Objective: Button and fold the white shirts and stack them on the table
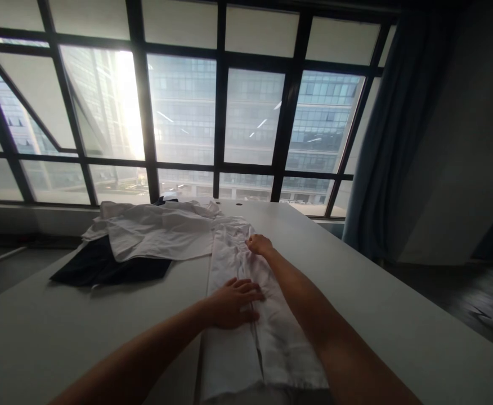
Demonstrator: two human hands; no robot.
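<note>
White trousers, by their look, stretch lengthwise over the table toward me. A dark gap runs between their two long halves, and the far end is gathered and wrinkled. My left hand rests flat across the middle of the cloth, fingers spread and holding nothing. Farther off, my right hand is closed on the trousers' right edge close to the gathered end. The fold pinched in its fingers is mostly hidden.
The white table reaches toward large windows. Rumpled white clothing lies over a dark piece of cloth at left, touching the trousers' far end. A blue curtain hangs at right. Two dark holes mark the tabletop's far end.
</note>
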